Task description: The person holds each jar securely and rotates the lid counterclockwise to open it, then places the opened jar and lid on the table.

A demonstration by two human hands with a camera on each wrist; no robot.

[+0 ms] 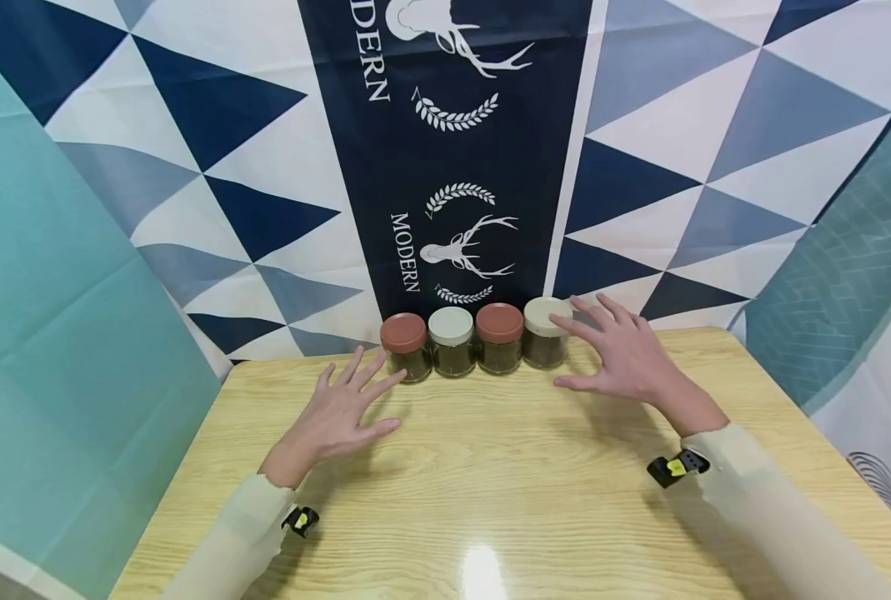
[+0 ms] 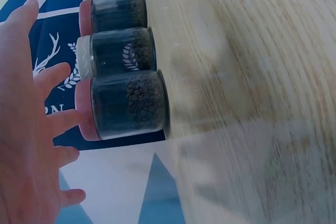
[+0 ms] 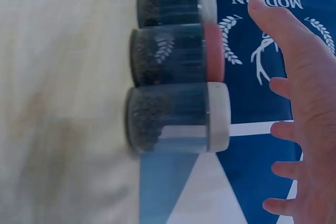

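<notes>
Fingers spread, gripping nothing: our left hand near leftmost red-lidded glass jar, right hand near cream-lidded jar. We'd best close gently, sparing neighbouring jars.

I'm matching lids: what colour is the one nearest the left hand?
Brownish-red lid, clearest in the head view.

On my head feed, toward twelve o'clock, the backdrop's dark panel bore the white word MODERN, running downward at nine o'clock from a stag-head emblem. Above it I read a cropped DERN. My right-wrist feed showed MODERN upside down, partly covered, between one and two; my left-wrist feed caught final letters toward nine.
</notes>
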